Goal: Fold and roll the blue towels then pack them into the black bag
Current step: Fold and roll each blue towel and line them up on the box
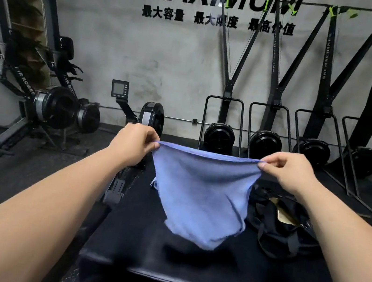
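Observation:
A blue towel (201, 192) hangs in the air above a black padded platform (159, 264). My left hand (134, 142) pinches its upper left corner and my right hand (284, 171) pinches its upper right corner, so the top edge is stretched between them. The towel's lower end dangles just over the platform. A sliver of more blue cloth (153, 184) shows behind the towel's left edge. The black bag (281, 228) lies on the platform to the right, partly open, with something tan inside.
Rowing machines (50, 108) stand on the floor to the left, one rail close beside the platform. Several ski machines (266, 139) line the grey back wall. The platform's front edge is near my body.

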{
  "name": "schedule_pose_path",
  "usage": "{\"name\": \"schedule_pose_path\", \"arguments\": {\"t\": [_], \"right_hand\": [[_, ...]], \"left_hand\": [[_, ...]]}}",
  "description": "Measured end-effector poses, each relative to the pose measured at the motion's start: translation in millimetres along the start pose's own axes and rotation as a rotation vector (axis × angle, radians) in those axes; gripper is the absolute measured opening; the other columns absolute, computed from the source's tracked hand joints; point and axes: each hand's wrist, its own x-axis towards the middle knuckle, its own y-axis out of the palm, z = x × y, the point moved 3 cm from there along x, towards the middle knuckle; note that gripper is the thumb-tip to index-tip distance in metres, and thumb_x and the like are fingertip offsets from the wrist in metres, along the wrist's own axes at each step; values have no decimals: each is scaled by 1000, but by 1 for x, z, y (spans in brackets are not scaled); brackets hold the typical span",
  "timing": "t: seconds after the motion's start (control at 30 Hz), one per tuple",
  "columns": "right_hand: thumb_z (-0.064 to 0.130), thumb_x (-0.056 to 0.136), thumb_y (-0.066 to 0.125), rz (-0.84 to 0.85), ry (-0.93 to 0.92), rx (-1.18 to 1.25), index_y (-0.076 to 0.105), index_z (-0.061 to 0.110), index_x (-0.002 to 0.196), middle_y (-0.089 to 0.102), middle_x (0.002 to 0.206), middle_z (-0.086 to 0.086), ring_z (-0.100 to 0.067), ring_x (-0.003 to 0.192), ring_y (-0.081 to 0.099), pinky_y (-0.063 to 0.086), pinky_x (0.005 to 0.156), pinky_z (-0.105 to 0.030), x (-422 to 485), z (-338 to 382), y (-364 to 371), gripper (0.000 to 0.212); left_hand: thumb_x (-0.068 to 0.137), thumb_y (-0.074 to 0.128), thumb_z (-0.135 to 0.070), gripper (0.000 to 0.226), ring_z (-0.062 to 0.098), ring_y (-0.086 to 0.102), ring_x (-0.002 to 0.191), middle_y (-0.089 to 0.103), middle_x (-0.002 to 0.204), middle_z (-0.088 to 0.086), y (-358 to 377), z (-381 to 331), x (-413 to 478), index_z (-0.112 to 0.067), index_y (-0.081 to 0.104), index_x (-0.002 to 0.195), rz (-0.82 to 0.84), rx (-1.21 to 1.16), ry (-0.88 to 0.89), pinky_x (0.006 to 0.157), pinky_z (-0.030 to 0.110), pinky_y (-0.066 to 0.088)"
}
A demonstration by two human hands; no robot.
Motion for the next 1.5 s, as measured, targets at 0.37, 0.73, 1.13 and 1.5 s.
{"name": "schedule_pose_path", "arguments": {"t": [0.37,0.73,1.13,1.5], "right_hand": [[24,81,90,164,177,196,84,25,85,75,77,-3,-14,70,59,48,66,-28,-12,-3,-2,8],[18,96,58,380,332,897,69,17,95,62,72,6,-7,59,48,36,51,-19,-24,2,-2,11],[17,91,78,154,630,197,77,10,90,63,60,-2,-15,46,41,27,41,-20,-84,-126,104,7],[7,103,58,91,724,449,62,7,103,76,97,-9,-24,74,69,57,70,-34,-46,-146,167,4]], "left_hand": [[91,82,-29,7,3,65,73,76,79,-9,-2,9,-10,-25,80,85,63,-327,-194,73,22,51],[91,71,-18,8,10,47,61,59,74,0,-2,-1,-12,-12,73,96,258,-1247,-372,57,19,48],[85,74,-21,12,11,64,63,75,71,-7,164,44,-91,-21,78,73,279,-365,-655,64,26,50],[87,63,-19,25,17,77,97,80,98,-11,230,44,-54,-34,70,106,157,-691,-780,98,44,59]]}}
